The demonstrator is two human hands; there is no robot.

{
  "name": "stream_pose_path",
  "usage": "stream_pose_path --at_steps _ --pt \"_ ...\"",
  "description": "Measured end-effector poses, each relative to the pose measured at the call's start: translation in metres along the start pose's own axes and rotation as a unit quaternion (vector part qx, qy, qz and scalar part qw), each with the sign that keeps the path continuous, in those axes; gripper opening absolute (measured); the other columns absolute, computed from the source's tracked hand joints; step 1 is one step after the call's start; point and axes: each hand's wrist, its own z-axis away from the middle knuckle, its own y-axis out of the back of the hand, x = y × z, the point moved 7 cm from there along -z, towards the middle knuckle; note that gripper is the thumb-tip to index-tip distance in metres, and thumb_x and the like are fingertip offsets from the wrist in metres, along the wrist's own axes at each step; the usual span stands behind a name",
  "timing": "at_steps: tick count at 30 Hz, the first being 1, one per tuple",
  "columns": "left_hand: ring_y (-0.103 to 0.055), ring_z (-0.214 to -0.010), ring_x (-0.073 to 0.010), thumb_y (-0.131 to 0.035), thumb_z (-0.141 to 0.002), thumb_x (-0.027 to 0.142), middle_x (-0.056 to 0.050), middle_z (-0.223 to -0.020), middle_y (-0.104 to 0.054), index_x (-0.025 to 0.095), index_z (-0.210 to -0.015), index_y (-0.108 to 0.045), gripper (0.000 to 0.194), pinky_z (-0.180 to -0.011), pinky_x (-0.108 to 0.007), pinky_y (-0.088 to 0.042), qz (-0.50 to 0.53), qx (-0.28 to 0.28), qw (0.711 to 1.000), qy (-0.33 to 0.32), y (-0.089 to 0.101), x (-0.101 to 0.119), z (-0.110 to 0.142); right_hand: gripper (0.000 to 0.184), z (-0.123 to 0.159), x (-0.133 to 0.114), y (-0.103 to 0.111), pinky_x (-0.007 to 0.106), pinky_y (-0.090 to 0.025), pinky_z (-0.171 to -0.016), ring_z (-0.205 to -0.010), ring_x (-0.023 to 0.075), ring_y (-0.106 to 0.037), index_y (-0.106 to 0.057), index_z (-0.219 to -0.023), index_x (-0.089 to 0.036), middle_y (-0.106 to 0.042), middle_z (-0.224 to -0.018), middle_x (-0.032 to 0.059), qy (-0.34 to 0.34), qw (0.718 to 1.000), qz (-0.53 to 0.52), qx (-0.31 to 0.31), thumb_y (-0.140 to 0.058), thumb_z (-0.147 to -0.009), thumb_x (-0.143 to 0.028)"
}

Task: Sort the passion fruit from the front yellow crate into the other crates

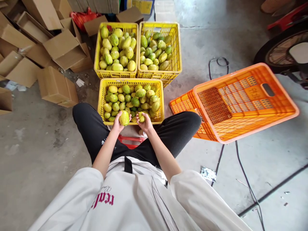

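A large yellow-green oval fruit [124,118] sits in my left hand [117,123], whose fingers curl around its side. My right hand [146,124] grips a smaller yellow-green fruit [141,117] at about the same height. Both hands are over the near rim of a yellow crate [161,96], in front of my knees. Many green and yellow fruits [135,101] lie in that crate. Their exact kind I cannot tell.
Behind stand two more yellow crates, one on the left [96,61] and one on the right [180,54], both holding similar fruit. An orange crate [245,106] leans at my right, near a wheel [279,51]. Cardboard boxes [55,85] are piled left. Cables [243,173] cross the floor.
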Motion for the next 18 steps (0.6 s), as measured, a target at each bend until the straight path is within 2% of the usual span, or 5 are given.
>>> stream_pose_path --at_steps 3,6,10,14,18 --pt "-0.074 -0.084 -0.0203 -0.053 -0.094 0.032 -0.008 -0.085 -0.073 0.015 -0.094 -0.063 0.020 -0.083 -0.033 -0.060 -0.026 -0.006 1.000 0.010 -0.0007 -0.0022 -0.0003 0.006 0.0005 0.0034 -0.0023 0.015 -0.048 -0.042 -0.056 0.0108 -0.060 -0.061 -0.091 -0.019 -0.067 -0.073 0.0022 -0.021 1.000 0.004 -0.016 -0.055 -0.089 -0.020" --pt "-0.072 -0.077 -0.0186 -0.056 -0.091 0.032 -0.008 -0.082 -0.072 0.015 -0.092 -0.063 0.019 -0.079 -0.032 -0.059 -0.040 -0.003 0.999 0.008 -0.0007 -0.0014 -0.0003 0.011 0.0006 0.0039 -0.0021 0.016 -0.048 -0.043 -0.057 0.0124 -0.060 -0.060 -0.092 -0.018 -0.067 -0.072 0.0033 -0.030 0.999 0.008 -0.016 -0.053 -0.091 -0.025" --pt "-0.073 -0.085 -0.0232 -0.053 -0.091 0.039 -0.010 -0.084 -0.073 0.015 -0.092 -0.065 0.027 -0.084 -0.038 -0.059 -0.028 -0.019 0.999 0.004 -0.0019 0.0008 -0.0008 0.024 0.0002 -0.0015 -0.0035 0.025 -0.058 -0.054 -0.067 0.0181 -0.067 -0.060 -0.097 -0.016 -0.070 -0.079 0.0080 -0.010 1.000 -0.012 -0.024 -0.051 -0.091 -0.038" --pt "-0.072 -0.106 -0.0321 -0.039 -0.093 0.035 -0.015 -0.096 -0.075 0.012 -0.104 -0.067 0.038 -0.093 -0.052 -0.057 0.006 -0.013 1.000 0.011 0.0006 -0.0001 -0.0014 0.021 -0.0012 -0.0042 -0.0017 0.040 -0.064 -0.069 -0.086 0.0251 -0.072 -0.057 -0.100 -0.018 -0.073 -0.090 0.0113 0.005 0.999 -0.040 -0.004 -0.045 -0.086 -0.028" --pt "-0.070 -0.112 -0.0320 -0.036 -0.095 0.030 -0.016 -0.102 -0.076 0.012 -0.110 -0.067 0.038 -0.095 -0.053 -0.056 0.009 -0.038 0.999 0.022 -0.0044 -0.0022 0.0002 0.016 -0.0027 -0.0029 -0.0023 0.043 -0.064 -0.078 -0.090 0.0249 -0.072 -0.058 -0.098 -0.019 -0.073 -0.087 0.0081 0.022 1.000 -0.014 -0.012 -0.052 -0.084 -0.025"
